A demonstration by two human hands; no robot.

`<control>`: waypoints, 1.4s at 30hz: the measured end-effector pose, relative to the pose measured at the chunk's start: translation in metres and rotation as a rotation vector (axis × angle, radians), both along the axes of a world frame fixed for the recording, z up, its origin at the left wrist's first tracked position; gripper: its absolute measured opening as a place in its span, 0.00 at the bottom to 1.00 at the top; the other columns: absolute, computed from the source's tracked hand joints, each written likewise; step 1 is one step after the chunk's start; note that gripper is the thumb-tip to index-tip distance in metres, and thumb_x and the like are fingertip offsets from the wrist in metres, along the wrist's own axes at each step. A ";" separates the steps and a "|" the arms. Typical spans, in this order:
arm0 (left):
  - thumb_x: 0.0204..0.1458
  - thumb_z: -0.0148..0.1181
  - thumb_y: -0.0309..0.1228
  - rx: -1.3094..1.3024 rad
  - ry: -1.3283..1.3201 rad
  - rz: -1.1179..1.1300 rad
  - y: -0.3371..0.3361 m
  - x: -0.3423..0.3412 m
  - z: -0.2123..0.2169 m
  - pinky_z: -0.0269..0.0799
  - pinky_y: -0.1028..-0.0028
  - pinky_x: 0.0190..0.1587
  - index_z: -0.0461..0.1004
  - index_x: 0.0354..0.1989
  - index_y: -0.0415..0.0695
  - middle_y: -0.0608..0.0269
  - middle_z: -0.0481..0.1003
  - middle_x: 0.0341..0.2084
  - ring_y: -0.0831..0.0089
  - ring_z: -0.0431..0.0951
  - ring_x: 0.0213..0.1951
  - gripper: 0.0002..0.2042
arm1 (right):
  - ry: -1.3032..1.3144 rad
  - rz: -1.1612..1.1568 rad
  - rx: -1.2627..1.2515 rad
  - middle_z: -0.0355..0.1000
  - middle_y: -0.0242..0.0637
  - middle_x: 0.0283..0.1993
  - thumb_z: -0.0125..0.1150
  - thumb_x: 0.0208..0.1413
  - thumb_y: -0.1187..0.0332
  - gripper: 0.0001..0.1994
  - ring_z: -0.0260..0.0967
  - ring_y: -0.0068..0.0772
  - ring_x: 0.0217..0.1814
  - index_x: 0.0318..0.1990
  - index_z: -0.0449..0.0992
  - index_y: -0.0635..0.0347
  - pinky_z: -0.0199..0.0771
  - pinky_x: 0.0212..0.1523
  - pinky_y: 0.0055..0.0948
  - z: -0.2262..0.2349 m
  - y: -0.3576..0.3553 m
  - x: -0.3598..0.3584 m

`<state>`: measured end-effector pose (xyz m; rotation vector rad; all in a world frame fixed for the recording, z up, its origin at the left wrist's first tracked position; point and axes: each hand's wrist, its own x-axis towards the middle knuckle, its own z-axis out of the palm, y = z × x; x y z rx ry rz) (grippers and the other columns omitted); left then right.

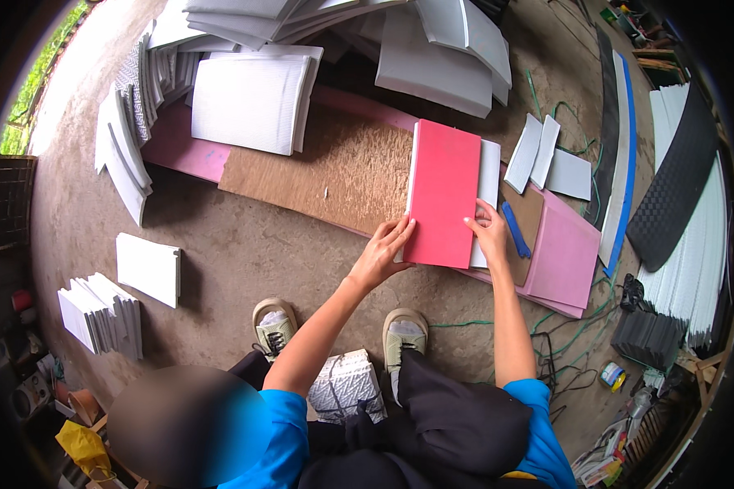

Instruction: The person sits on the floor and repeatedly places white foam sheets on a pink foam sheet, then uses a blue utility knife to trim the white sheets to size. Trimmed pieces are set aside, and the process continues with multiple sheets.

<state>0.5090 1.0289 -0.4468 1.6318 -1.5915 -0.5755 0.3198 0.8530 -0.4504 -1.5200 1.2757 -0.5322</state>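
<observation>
Right of centre in the frame, the left hand [382,250] and right hand [489,231] grasp opposite edges of the red panel [445,191], apparently squaring it over a white sheet [489,173], though the underside is hidden; next likely calls for flush edges.

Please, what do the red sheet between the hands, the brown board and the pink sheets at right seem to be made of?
Red sheet: probably foam, smooth and matte; its colour is even, without sharp glare.
Brown board: likely wood or fibreboard, worn; pale, rough scars mark its surface.
Pink sheets: perhaps foam too, dull; flat faces and no shine fit that, but plastic is possible.
</observation>
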 end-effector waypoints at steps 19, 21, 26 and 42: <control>0.35 0.70 0.32 -0.052 -0.065 0.055 -0.005 0.005 0.001 0.66 0.64 0.54 0.58 0.60 0.45 0.51 0.65 0.53 0.55 0.67 0.51 0.40 | 0.033 0.008 0.061 0.70 0.31 0.31 0.67 0.40 0.75 0.26 0.68 0.20 0.29 0.52 0.70 0.58 0.70 0.30 0.20 0.001 -0.005 0.002; 0.36 0.68 0.31 0.111 0.026 0.145 -0.019 0.003 0.007 0.66 0.64 0.51 0.58 0.59 0.42 0.51 0.67 0.46 0.56 0.68 0.46 0.38 | 0.068 0.001 0.063 0.70 0.32 0.32 0.66 0.41 0.76 0.26 0.68 0.20 0.29 0.52 0.70 0.58 0.69 0.30 0.20 0.003 -0.006 0.002; 0.36 0.67 0.24 0.197 0.151 0.374 -0.041 -0.011 0.008 0.65 0.63 0.49 0.55 0.60 0.37 0.47 0.64 0.42 0.53 0.66 0.44 0.39 | 0.075 0.015 0.120 0.69 0.32 0.33 0.64 0.43 0.77 0.26 0.69 0.20 0.30 0.54 0.67 0.58 0.68 0.27 0.19 0.009 -0.005 0.007; 0.37 0.56 0.58 0.191 -0.337 -0.079 -0.090 -0.032 0.018 0.28 0.48 0.65 0.48 0.65 0.43 0.44 0.40 0.65 0.50 0.33 0.67 0.48 | 0.184 -0.039 0.042 0.69 0.32 0.33 0.68 0.40 0.71 0.25 0.67 0.23 0.30 0.50 0.69 0.51 0.71 0.31 0.25 0.001 -0.003 -0.001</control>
